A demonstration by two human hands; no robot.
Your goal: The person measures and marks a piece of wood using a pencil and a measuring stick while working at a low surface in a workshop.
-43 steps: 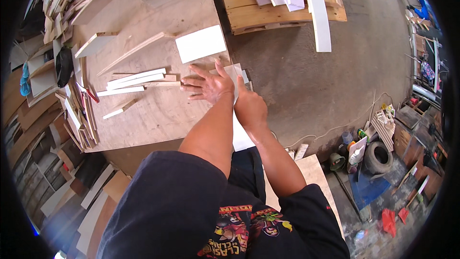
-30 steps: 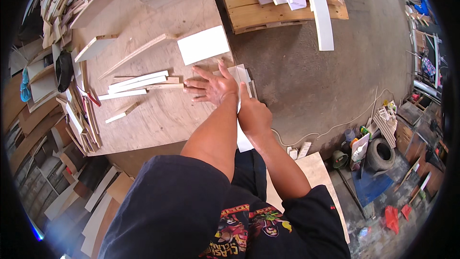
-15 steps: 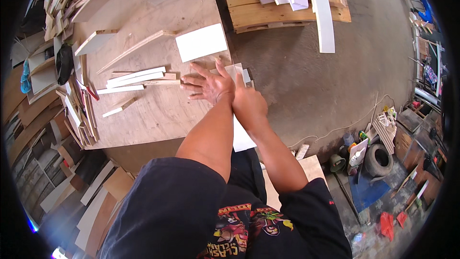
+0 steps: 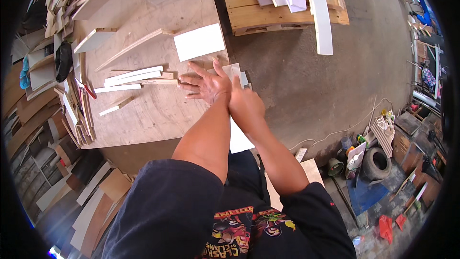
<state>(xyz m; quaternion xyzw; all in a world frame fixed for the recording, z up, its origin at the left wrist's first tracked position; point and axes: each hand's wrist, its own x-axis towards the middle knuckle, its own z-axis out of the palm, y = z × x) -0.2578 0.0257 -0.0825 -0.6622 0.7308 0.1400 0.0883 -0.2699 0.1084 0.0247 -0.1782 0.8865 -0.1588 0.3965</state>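
Observation:
My left hand is open, its fingers spread toward the left over the plywood table. Against its wrist is my right hand, with the index finger stretched forward and the other fingers curled; what they hold, if anything, is hidden. A white panel shows below my hands, and a beige board just beyond them. Farther off lies a white rectangular panel. Several narrow white-faced strips lie left of my left fingers, and a short strip lies nearer me.
Boards stand on edge at the table's far side, one a long curved-looking strip. Red-handled pliers lie by scrap wood at left. A wooden pallet holds lilac and white boards. A tire and a cable are at right.
The whole view has shifted slightly, with the table and pallet a little further left. My hands keep nearly the same pose, the left one still spread.

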